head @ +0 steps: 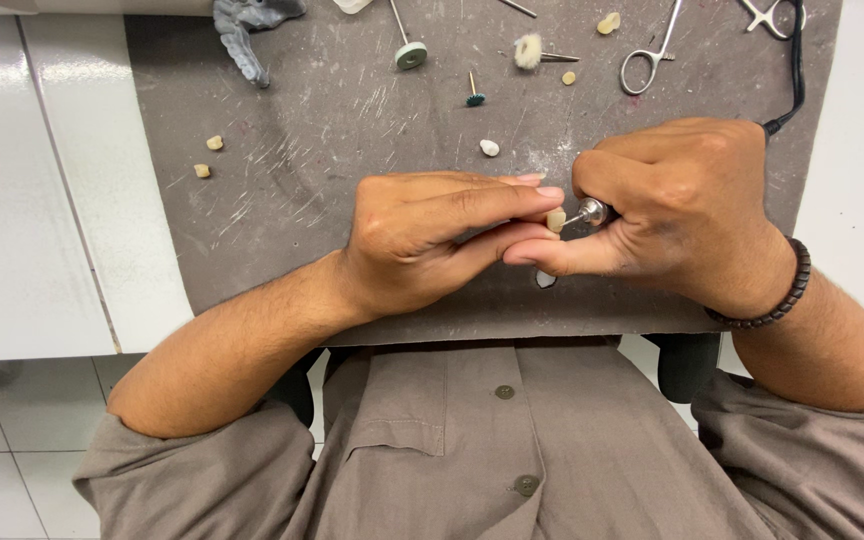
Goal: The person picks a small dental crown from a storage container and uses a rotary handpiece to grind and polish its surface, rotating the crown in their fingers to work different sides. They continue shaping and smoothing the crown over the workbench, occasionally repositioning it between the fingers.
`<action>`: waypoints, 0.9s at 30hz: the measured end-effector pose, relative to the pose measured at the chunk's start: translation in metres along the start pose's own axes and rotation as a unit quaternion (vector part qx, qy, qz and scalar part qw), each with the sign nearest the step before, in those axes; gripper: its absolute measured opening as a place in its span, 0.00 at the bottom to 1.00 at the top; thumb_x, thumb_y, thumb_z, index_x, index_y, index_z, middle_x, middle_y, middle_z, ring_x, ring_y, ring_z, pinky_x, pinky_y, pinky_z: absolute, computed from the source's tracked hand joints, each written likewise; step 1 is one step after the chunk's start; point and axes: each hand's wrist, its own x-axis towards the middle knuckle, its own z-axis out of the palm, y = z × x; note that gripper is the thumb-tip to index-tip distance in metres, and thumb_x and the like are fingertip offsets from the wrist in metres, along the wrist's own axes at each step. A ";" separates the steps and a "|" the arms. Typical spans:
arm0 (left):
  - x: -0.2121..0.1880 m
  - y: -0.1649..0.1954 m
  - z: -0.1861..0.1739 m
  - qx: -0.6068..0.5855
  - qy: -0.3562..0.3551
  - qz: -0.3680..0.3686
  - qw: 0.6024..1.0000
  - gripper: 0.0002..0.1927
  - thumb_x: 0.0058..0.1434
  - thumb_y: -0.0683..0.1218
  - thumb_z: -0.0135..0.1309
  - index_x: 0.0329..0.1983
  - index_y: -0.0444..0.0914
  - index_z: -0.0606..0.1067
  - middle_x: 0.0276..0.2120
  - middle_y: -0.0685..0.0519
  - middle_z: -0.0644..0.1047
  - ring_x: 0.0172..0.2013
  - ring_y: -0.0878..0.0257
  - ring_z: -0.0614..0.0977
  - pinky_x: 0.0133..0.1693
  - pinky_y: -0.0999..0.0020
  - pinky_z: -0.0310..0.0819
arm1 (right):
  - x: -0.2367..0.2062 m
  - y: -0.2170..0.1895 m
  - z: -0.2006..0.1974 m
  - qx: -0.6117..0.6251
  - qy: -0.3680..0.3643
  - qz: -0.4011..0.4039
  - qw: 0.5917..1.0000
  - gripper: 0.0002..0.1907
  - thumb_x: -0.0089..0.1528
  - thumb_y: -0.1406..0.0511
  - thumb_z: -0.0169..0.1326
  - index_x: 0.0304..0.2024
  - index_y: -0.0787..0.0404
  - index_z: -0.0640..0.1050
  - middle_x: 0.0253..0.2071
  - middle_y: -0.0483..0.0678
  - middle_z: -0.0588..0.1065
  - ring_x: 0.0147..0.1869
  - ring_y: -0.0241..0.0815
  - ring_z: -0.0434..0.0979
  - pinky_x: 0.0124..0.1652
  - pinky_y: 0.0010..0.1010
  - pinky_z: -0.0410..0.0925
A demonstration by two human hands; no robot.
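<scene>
My left hand (422, 235) pinches a small cream tooth-shaped piece (556, 219) between thumb and fingertips. My right hand (687, 205) grips a metal rotary handpiece (592, 212), whose tip meets the cream piece. A black cord (797, 70) runs from behind the right hand toward the far right corner. Both hands hover close together over the grey scratched mat (332, 120). A dark beaded bracelet (777, 300) circles my right wrist.
On the mat lie small cream pieces (214, 143) (201, 171), a white piece (489, 148), a disc-tipped bur (410, 53), a fluffy brush bur (529, 52), a green-tipped bur (474, 98), metal scissors-like forceps (650, 55) and a grey dental cast (242, 30). White bench surfaces (42, 180) flank the mat.
</scene>
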 end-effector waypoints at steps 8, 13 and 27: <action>0.000 0.000 0.001 -0.001 -0.003 0.003 1.000 0.16 0.69 0.40 0.66 0.57 0.36 0.77 0.43 0.51 0.84 0.46 0.60 0.88 0.56 0.69 0.85 | 0.000 0.000 0.000 -0.007 0.005 0.001 1.000 0.37 0.52 0.38 0.66 0.13 0.58 0.66 0.11 0.44 0.59 0.15 0.41 0.60 0.19 0.33 0.53; 0.000 -0.002 0.001 -0.003 -0.004 0.001 1.000 0.16 0.69 0.40 0.66 0.58 0.37 0.77 0.44 0.51 0.84 0.47 0.61 0.88 0.56 0.69 0.86 | -0.002 0.000 -0.002 -0.012 -0.008 -0.002 1.000 0.36 0.53 0.39 0.65 0.12 0.57 0.66 0.11 0.43 0.60 0.15 0.41 0.61 0.19 0.32 0.53; -0.001 -0.001 0.000 0.001 -0.006 0.004 1.000 0.16 0.68 0.40 0.66 0.57 0.36 0.77 0.44 0.51 0.84 0.47 0.60 0.88 0.56 0.68 0.85 | -0.002 0.000 -0.001 -0.013 -0.002 0.010 1.000 0.38 0.51 0.37 0.66 0.12 0.58 0.66 0.11 0.44 0.58 0.15 0.41 0.59 0.19 0.33 0.52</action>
